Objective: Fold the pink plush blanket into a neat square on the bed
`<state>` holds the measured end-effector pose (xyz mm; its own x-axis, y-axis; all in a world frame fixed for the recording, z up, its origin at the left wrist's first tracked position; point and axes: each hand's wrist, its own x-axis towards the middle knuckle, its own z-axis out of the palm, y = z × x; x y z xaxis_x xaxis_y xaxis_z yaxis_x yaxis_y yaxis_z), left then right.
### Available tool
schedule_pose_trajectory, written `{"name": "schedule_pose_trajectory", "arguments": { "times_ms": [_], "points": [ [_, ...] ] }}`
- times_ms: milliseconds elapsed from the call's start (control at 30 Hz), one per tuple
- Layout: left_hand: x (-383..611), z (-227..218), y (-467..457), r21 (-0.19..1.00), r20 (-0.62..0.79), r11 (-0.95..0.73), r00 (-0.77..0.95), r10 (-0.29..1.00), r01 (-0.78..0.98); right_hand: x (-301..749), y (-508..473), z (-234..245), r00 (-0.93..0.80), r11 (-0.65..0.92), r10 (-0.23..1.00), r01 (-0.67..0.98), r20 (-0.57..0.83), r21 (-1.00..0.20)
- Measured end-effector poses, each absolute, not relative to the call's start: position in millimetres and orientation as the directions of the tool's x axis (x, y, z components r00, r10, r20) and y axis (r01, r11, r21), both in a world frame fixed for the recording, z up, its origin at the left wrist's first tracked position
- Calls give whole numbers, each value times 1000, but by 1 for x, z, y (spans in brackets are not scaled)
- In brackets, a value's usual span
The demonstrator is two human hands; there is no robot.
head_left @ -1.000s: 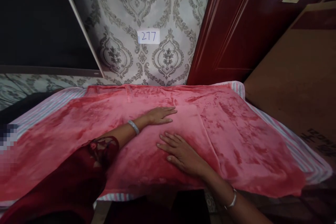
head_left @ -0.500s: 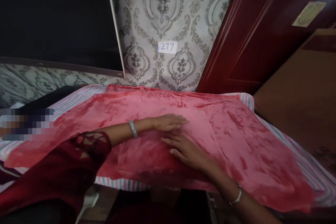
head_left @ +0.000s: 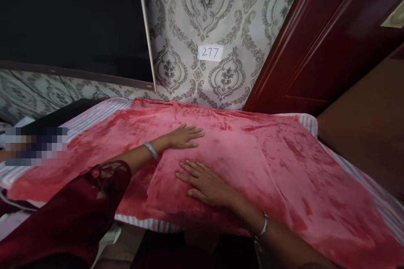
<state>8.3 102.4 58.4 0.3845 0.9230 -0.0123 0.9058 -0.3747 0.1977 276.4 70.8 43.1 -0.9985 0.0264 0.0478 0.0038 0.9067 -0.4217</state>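
Note:
A red-pink plush cloth (head_left: 299,176) is spread over the table, with a smoother rectangular layer (head_left: 233,164) of the same colour at its middle. My left hand (head_left: 184,136) lies flat near the upper left corner of that layer, fingers spread and pointing right. Closer to me, my right hand (head_left: 206,185) rests palm down on the layer, its fingers spread toward the left. Neither hand grips anything. Some creases and darker brushed patches mark the plush around them.
A striped cover (head_left: 158,223) shows beneath the plush along its edges. Behind the table are a patterned wall with a paper label (head_left: 210,53) and a large dark screen (head_left: 75,21). A dark red door (head_left: 303,50) and a brown cardboard panel (head_left: 366,134) stand at the right.
Both hands have moved left over the plush and their fingers have spread wider. The gap between them has grown. The head view has shifted slightly.

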Motion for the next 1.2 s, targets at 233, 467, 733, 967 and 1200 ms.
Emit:
{"name": "schedule_pose_trajectory", "arguments": {
  "times_ms": [233,467,733,967,1200],
  "points": [
    [2,35,106,265,123,-368,348,930,891,274,72,38,-999,900,30,12,36,-436],
    [6,43,109,241,62,-360,356,932,901,275,74,42,-998,904,49,33,27,-426],
    [34,80,54,302,27,-416,428,903,858,269,37,71,-993,915,-74,-106,96,-388],
    [44,65,-16,315,14,-494,516,856,810,242,13,46,-979,921,-188,-205,82,-332],
    [15,52,32,261,47,-441,445,894,859,242,17,36,-972,915,-213,-235,103,-327]
  ]
}}
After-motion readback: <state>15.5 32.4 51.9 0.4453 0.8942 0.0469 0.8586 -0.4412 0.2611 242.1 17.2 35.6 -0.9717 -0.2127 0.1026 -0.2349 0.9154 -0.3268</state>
